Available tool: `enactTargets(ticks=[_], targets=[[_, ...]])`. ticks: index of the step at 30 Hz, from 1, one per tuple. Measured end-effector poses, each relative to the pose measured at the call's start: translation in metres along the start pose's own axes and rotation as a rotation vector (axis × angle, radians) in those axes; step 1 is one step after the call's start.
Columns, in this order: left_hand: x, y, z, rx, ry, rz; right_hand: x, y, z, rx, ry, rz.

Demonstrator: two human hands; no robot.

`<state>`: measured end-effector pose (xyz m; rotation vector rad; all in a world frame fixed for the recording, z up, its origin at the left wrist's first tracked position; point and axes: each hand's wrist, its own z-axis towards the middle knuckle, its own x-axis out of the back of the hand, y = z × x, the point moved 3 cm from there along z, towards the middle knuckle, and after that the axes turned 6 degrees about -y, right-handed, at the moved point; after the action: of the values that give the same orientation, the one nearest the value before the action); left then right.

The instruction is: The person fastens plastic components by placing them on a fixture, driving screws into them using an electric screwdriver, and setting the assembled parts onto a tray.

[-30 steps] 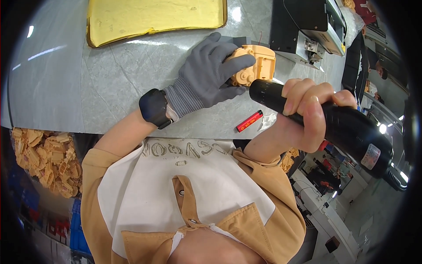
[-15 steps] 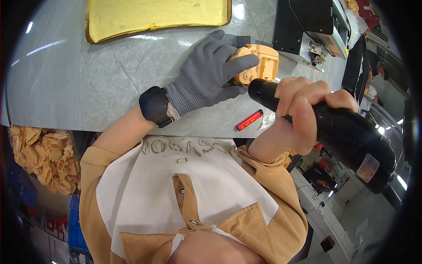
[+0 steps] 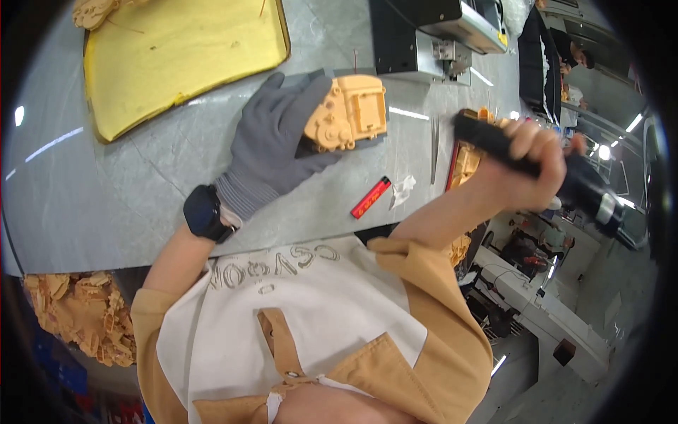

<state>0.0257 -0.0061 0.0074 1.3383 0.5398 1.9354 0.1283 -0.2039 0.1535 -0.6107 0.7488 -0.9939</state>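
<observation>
From where I stand, the left hand (image 3: pixel 279 131), in a grey knitted glove with a black watch (image 3: pixel 205 212) at its wrist, is partly curled, fingers and thumb gripping the left side of a boxy, pale-orange plastic housing (image 3: pixel 353 109). The bare right hand (image 3: pixel 535 164) is closed around a long black cylindrical power tool (image 3: pixel 494 143), raised to the right; its tip is well apart from the housing and the hand is a little blurred.

I count one housing in hand, sitting over a dark grey block (image 3: pixel 383 140) near the far side of the grey marble-patterned surface (image 3: pixel 162 177). There is one tool, one red lighter-shaped stick (image 3: pixel 371 197), one crumpled white scrap of paper (image 3: pixel 402 191) just beside it, and one slim metal strip (image 3: pixel 433 152) farther right. The loose orange plastic pieces (image 3: pixel 81 318) heaped below the left edge overlap too much to count.

At the far left lies one yellow dark-rimmed tray (image 3: pixel 90 92), with orange parts (image 3: pixel 95 13) at its corner. One black-and-silver machine (image 3: pixel 438 42) stands beyond the housing, to the right. The glove covers the housing's left edge, the right hand hides the tool's middle, and the right forearm partly blocks more orange pieces (image 3: pixel 466 166).
</observation>
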Motion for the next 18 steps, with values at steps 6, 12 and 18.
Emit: enactTargets(ticks=[6, 12, 18], targets=[[0.006, 0.001, 0.003, -0.006, 0.007, -0.037, 0.015, 0.053, 0.051, 0.128, 0.125, -0.396], [0.006, -0.001, 0.004, 0.037, -0.041, -0.027, 0.008, 0.028, 0.011, -0.028, 0.041, -0.205], [0.008, -0.004, 0.001, 0.122, -0.014, -0.107, -0.067, 0.013, -0.01, -0.08, -0.202, -0.08]])
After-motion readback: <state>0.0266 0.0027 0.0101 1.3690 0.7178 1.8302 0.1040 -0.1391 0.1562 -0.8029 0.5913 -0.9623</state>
